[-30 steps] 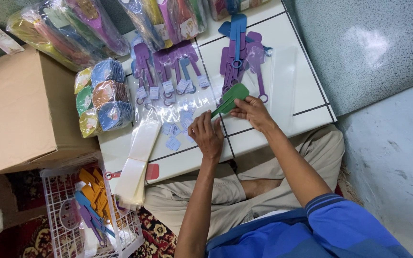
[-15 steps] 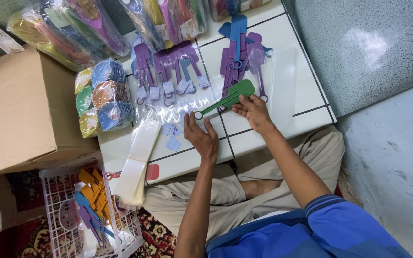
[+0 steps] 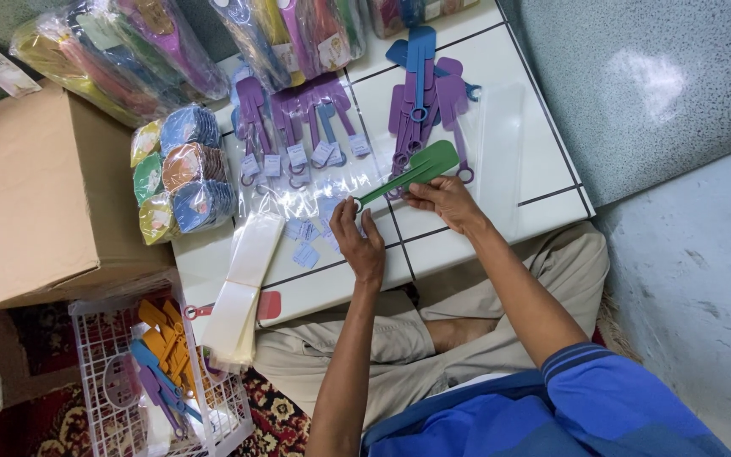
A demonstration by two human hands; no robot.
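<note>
A green plastic spatula [image 3: 409, 175] lies slanted across the middle of the white tiled table [image 3: 543, 161], its broad flat blade toward two o'clock and its thin handle running down to eight o'clock, ending in a small ring. The right hand [image 3: 446, 201] pinches the stem just below the blade, fingers curled around it. The left hand [image 3: 359, 241] grips the ring end between thumb and fingertips. At twelve o'clock from the spatula sits a pile of purple and blue spatulas [image 3: 423, 93]; at ten o'clock a row of purple spatulas in clear sleeves [image 3: 294, 127] with small tags. Loose paper tags [image 3: 305, 241] lie just beside the left hand at nine o'clock. A stack of clear bags [image 3: 243, 288] rests at eight o'clock, a cardboard box [image 3: 35, 203] farther off at nine.
</note>
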